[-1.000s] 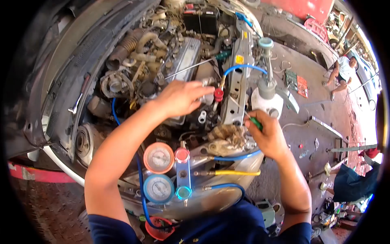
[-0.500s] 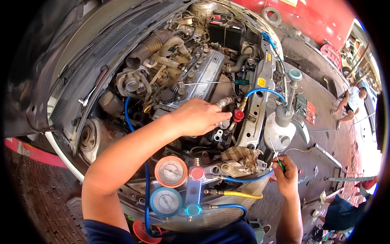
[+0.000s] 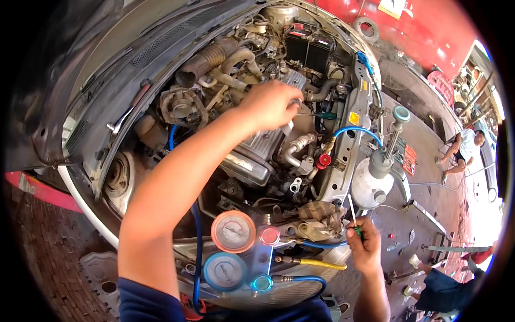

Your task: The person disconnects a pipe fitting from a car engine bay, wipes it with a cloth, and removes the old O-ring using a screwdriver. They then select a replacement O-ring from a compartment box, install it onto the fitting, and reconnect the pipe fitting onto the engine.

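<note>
My left hand is over the engine cover, its fingers curled round something dark I cannot make out. Just right of it lies a long screwdriver with a dark green handle. My right hand grips a small green-handled screwdriver, its shaft pointing up, near the front edge of the engine bay. A red coupler on a blue hose sits between the hands. Nearer me is the gauge manifold with a red gauge and a blue gauge.
A brown cloth lies at the front of the bay. The battery is at the top. Beyond the car's front edge stands a white bottle. A person sits at the right; another person is at lower right.
My left hand has moved from beside the red coupler up over the engine cover. My right hand, with the small screwdriver, has moved lower, away from the front panel.
</note>
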